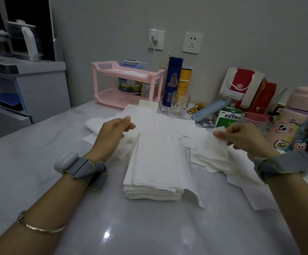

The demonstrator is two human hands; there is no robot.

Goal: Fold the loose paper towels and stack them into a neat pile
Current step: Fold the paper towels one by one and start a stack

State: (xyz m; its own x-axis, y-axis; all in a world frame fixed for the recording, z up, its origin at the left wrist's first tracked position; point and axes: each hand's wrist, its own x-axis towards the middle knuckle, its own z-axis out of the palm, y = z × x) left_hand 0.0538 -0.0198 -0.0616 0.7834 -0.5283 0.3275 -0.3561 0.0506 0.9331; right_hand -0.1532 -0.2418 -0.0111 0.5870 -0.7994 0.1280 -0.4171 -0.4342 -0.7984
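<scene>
A neat pile of folded white paper towels (155, 168) lies in the middle of the grey marble table (112, 227). Loose unfolded towels (149, 116) are spread behind and to both sides of it. My left hand (112, 133) is just left of the pile's far end, thumb and fingers pinched on the edge of a loose towel. My right hand (241, 137) is to the right of the pile and pinches the corner of another loose towel (212, 150), lifting it off the sheets below.
A pink two-tier rack (125, 83) with jars stands at the back. To the right of it are a blue flask (173, 81), a yellow tube, a glass (179, 104), a green box (228, 116) and a pink bottle (294, 118). A cabinet stands at the left.
</scene>
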